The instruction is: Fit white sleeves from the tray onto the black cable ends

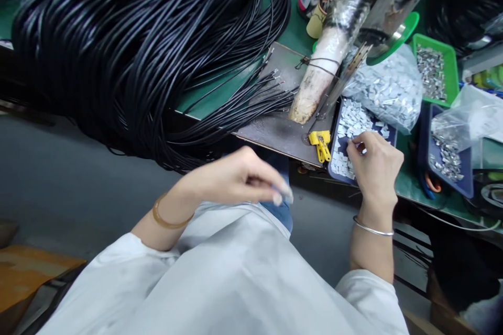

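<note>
My right hand is over a dark blue tray of small white flat pieces. Its thumb and index finger are pinched together low over the pieces; whatever is between them is too small to make out. My left hand hovers above my lap, in front of the bench edge. Its fingers are bent and close to the thumb, with pale tips, and I cannot make out what they hold. Left of the tray lies a yellow clip-like tool. Stripped ends of black cables rest on a brown board.
A large bundle of black cable covers the bench's left. A plastic-wrapped duct slants down over the board. Right of it are a bag of white pieces, a green bin and another blue tray of metal parts.
</note>
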`<state>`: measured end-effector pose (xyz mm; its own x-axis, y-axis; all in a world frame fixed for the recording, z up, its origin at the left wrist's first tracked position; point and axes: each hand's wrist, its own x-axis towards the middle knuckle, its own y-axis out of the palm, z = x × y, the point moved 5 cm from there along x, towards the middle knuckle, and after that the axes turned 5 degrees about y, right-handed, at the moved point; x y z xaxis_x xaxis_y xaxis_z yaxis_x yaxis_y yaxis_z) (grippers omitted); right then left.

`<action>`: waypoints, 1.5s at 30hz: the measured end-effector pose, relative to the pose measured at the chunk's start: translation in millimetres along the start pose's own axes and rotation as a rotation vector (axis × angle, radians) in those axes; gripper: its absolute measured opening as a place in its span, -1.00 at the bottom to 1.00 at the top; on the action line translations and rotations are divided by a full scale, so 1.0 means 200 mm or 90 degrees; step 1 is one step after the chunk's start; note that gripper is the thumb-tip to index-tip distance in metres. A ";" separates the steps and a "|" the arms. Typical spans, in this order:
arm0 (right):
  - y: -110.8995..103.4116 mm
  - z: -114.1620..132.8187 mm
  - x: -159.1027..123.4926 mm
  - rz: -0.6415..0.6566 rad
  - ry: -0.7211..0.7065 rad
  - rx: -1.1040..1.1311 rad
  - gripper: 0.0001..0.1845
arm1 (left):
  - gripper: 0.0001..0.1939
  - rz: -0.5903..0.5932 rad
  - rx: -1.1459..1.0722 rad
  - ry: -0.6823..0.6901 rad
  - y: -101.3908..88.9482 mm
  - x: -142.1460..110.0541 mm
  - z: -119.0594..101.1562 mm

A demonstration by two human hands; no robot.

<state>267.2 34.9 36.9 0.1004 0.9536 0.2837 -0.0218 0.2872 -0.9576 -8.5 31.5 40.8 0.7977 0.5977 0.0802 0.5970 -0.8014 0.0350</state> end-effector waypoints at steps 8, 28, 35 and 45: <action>-0.02 -0.02 -0.06 -0.024 0.049 0.098 -0.87 | -0.83 -0.007 -0.338 -0.215 0.25 0.06 0.34; -0.05 -0.03 -0.10 -0.100 0.119 0.263 -0.89 | -0.75 -0.358 -0.298 -0.086 0.04 0.22 0.28; -0.06 -0.08 -0.10 -0.081 0.127 0.203 -0.90 | -0.74 -0.353 -0.292 -0.083 0.03 0.21 0.27; 0.00 -0.02 -0.05 0.061 0.025 0.051 -0.88 | -0.89 -0.198 0.020 -0.005 0.08 0.21 0.16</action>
<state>269.7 24.1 33.9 0.1328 0.9731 0.1881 -0.1122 0.2033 -0.9727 37.6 44.8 13.5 0.5764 0.8148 0.0624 0.8152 -0.5786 0.0255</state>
